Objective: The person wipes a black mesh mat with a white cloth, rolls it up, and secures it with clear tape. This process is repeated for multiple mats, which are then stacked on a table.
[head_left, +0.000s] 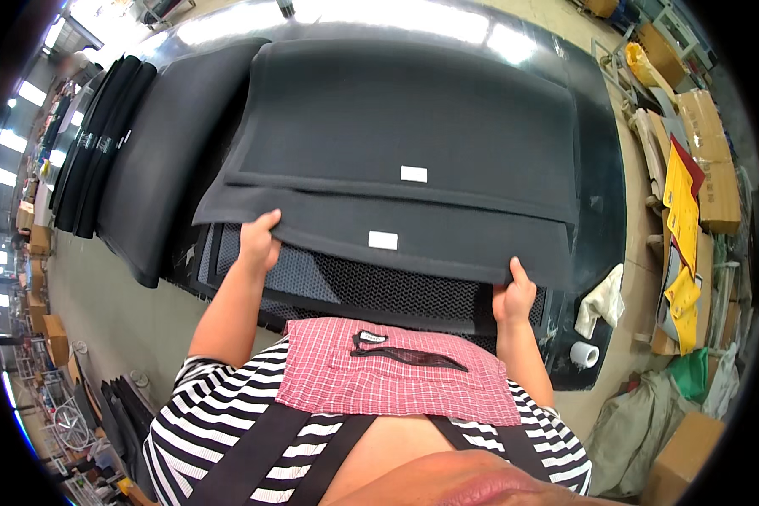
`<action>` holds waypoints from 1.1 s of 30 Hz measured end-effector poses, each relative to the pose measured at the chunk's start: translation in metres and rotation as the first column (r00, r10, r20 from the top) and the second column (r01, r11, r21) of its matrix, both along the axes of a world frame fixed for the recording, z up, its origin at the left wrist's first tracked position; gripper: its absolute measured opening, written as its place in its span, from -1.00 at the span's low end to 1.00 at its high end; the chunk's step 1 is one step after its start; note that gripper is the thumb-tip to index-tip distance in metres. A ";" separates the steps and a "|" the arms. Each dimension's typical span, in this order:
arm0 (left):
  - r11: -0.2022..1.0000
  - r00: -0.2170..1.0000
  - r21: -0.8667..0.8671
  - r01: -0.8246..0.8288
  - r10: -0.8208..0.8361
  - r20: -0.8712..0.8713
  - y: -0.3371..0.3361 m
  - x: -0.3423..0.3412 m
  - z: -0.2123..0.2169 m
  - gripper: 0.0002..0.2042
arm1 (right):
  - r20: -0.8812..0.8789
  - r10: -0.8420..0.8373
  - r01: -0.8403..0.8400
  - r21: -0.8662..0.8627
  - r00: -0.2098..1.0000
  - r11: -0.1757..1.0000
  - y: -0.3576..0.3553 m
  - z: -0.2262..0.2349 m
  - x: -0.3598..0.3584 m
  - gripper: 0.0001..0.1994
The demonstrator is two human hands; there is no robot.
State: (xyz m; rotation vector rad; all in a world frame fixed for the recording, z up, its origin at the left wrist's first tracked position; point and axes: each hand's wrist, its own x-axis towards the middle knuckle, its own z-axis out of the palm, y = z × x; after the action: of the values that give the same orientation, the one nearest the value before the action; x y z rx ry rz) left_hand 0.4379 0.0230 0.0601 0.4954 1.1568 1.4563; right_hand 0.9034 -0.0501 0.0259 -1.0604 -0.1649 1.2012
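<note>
A dark grey-black mat (464, 240) with a small white label (383, 240) is held by its near edge, which is lifted. My left hand (261, 240) is closed on that edge toward its left end, thumb on top. Near the right end my right hand (515, 295) grips the same edge, thumb up and fingers underneath. Just beyond lies a second, similar mat (413, 110), with its own white label (413, 174); it overlaps the held one. Below the lifted edge show black mats with a honeycomb texture (379, 285).
Another dark mat (173, 143) and several folded black mats (105, 152) lie to the left. On the dark table's (594, 194) right side are a white cloth (600, 302) and a white roll (584, 354). Cardboard boxes (707, 143) and yellow pieces (681, 219) stand beyond the right edge.
</note>
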 end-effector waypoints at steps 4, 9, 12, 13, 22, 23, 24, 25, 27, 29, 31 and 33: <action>0.993 0.994 0.030 0.112 -0.111 -0.018 0.152 -0.008 -0.037 -0.58 | 0.017 -0.030 0.030 0.000 0.999 1.000 0.108 -0.005 0.000 -0.69; 0.982 0.996 0.168 0.087 -0.090 0.010 0.338 0.015 0.029 -0.26 | -0.107 0.139 -0.108 0.258 0.984 0.960 0.339 0.034 0.020 -0.39; 0.947 0.995 0.317 0.056 -0.078 0.057 0.369 0.077 0.088 0.13 | 0.016 0.151 -0.149 0.274 0.988 0.950 0.357 0.101 0.004 -0.08; 0.939 0.982 0.299 0.171 -0.138 -0.130 0.365 0.078 0.080 0.07 | 0.191 0.260 -0.306 0.276 0.947 0.911 0.349 0.096 -0.004 -0.05; 0.962 -0.226 0.069 0.266 0.131 -0.965 0.144 -0.034 -0.046 -0.51 | 0.955 0.272 -0.028 -0.277 -0.115 0.960 0.087 0.023 0.048 -0.36; 0.992 -0.393 0.077 0.104 0.112 -0.913 0.115 -0.056 -0.050 -0.53 | 0.918 0.377 0.063 -0.372 -0.124 0.926 0.060 0.015 0.065 -0.33; 1.000 -0.387 -0.003 -0.024 -0.012 -0.922 0.088 -0.081 -0.047 -0.53 | 0.870 0.483 0.122 -0.472 -0.099 0.873 0.036 0.012 0.075 -0.30; 0.995 -0.337 0.019 -0.094 -0.014 -0.942 0.065 -0.106 -0.050 -0.52 | 0.829 0.557 0.143 -0.545 -0.055 0.826 0.018 0.009 0.080 -0.27; 0.954 -0.267 -0.115 -0.277 -0.192 -0.945 0.024 -0.139 -0.055 -0.49 | 0.846 0.519 0.136 -0.503 -0.125 0.853 -0.005 -0.001 0.085 -0.26; 0.961 -0.192 -0.161 -0.225 -0.206 -0.960 0.009 -0.168 -0.045 -0.54 | 0.849 0.514 0.139 -0.498 -0.126 0.856 -0.015 -0.004 0.086 -0.27; 0.959 -0.120 -0.220 -0.180 -0.244 -0.962 -0.005 -0.172 -0.040 -0.57 | 0.844 0.519 0.151 -0.500 -0.137 0.853 -0.018 -0.002 0.091 -0.29; 0.935 -0.097 -0.301 -0.185 -0.322 -0.942 -0.009 -0.168 -0.034 -0.60 | 0.824 0.539 0.207 -0.504 -0.175 0.838 -0.019 0.004 0.093 -0.33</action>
State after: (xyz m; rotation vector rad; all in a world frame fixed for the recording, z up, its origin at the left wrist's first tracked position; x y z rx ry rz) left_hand 0.2697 0.0138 0.0260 1.5702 2.5132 0.3966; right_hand 0.9963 -0.0687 0.0300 -2.4189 -1.4238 0.2171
